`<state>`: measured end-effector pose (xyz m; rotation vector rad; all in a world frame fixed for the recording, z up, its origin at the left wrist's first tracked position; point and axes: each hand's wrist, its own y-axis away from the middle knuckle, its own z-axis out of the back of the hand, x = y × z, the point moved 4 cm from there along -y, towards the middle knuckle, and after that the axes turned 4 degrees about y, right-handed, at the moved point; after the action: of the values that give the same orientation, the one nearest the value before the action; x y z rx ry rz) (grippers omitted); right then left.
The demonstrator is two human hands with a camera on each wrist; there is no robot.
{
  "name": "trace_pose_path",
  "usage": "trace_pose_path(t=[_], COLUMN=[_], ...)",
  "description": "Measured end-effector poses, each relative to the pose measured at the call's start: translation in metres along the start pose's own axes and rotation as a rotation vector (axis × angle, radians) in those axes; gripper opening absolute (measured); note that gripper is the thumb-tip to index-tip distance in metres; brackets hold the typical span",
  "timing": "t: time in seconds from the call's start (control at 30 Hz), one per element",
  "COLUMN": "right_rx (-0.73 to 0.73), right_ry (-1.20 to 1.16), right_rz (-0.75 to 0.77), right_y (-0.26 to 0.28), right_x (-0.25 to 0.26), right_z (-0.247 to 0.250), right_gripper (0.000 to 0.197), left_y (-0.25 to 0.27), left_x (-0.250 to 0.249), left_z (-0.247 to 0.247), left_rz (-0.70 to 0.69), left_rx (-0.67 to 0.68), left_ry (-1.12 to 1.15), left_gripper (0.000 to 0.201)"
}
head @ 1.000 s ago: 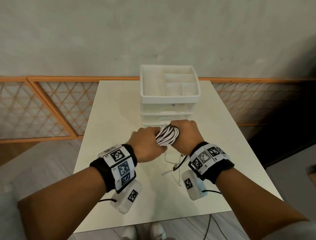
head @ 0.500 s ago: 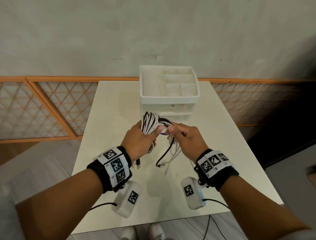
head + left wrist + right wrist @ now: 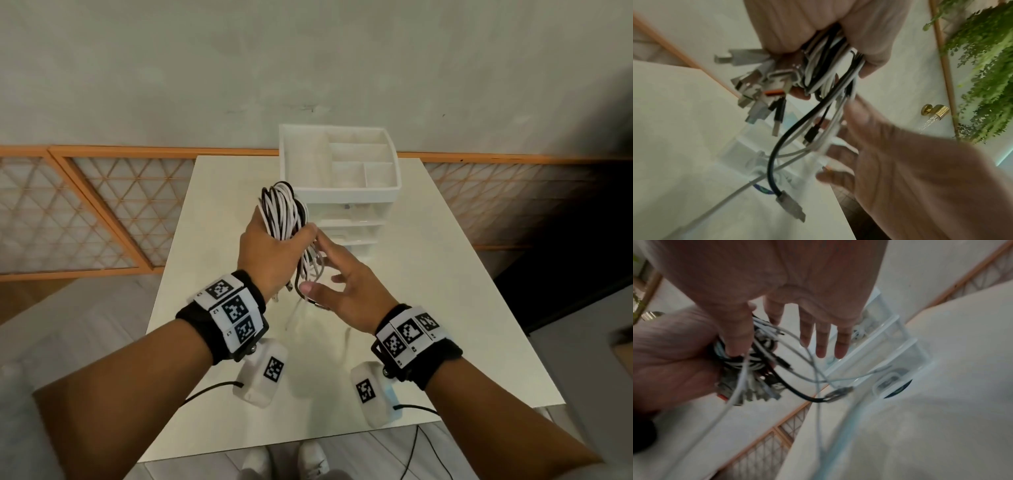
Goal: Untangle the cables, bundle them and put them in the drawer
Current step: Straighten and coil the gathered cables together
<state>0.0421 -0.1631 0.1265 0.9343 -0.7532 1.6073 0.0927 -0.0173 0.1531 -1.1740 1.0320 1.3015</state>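
My left hand [image 3: 274, 246] grips a coiled bundle of white and black cables [image 3: 282, 212], held upright above the table in front of the drawer unit [image 3: 356, 219]. Loose cable ends with plugs [image 3: 308, 274] hang below the fist. My right hand [image 3: 337, 279] is just beneath and to the right, fingers straight and spread among the hanging ends. In the left wrist view, fingers [image 3: 869, 48] curl round the cables [image 3: 826, 68] and several USB plugs [image 3: 760, 87] stick out. The right wrist view shows straight fingers [image 3: 822, 340] beside the bundle [image 3: 748, 360].
The white drawer unit [image 3: 898, 356] stands at the table's far middle, with a compartment tray [image 3: 363, 161] on top and its drawers pushed in. The cream table [image 3: 445, 308] ends close to my body. An orange lattice rail [image 3: 85, 212] runs behind and left.
My left hand has raised the bundle up and leftward. My right hand has let go of the cable it pinched, opened, and dropped under the bundle.
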Motion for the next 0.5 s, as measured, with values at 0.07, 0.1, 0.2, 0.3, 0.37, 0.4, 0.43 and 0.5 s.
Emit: trace_pose_path(t=[0.07,0.1,0.2,0.3,0.37,0.4,0.43,0.5], right_rx=[0.001,0.027,0.053,-0.128,-0.138,-0.115,-0.093,-0.097], right_ry=[0.180,0.234,0.189,0.061,-0.012,-0.012,0.024,0.175], right_rz=[-0.052,-0.087,-0.170,-0.107,-0.050,-0.033,-0.020,-0.030], right_y=[0.003,0.004,0.009,0.010,0.007,0.004,0.002,-0.003], right_x=[-0.011,-0.018,-0.031,-0.020,-0.005,0.002,0.008,0.010], right_z=[0.006,0.005,-0.001,0.007,0.009,0.007,0.003,-0.004], right_gripper=[0.085,0.082,0.063,0.063,0.083,0.090,0.089,0.064], left_y=[-0.003,-0.004,-0.005,-0.003,0.002,0.005,0.008,0.012], left_x=[-0.006,-0.009,-0.012,-0.011,-0.014,-0.015,-0.016,-0.019], left_z=[0.006,0.008,0.011,0.011,0.008,0.006,0.003,-0.001], left_rz=[-0.048,-0.064,-0.086,-0.092,-0.096,-0.102,-0.107,-0.106], left_rx=[-0.024,-0.025,0.016,0.087,0.147,0.182,0.212,0.240], left_ry=[0.019,0.027,0.042,0.035,0.027,0.030,0.036,0.063], left_gripper=[0.035,0.034,0.032,0.028,0.021,0.016,0.012,0.012])
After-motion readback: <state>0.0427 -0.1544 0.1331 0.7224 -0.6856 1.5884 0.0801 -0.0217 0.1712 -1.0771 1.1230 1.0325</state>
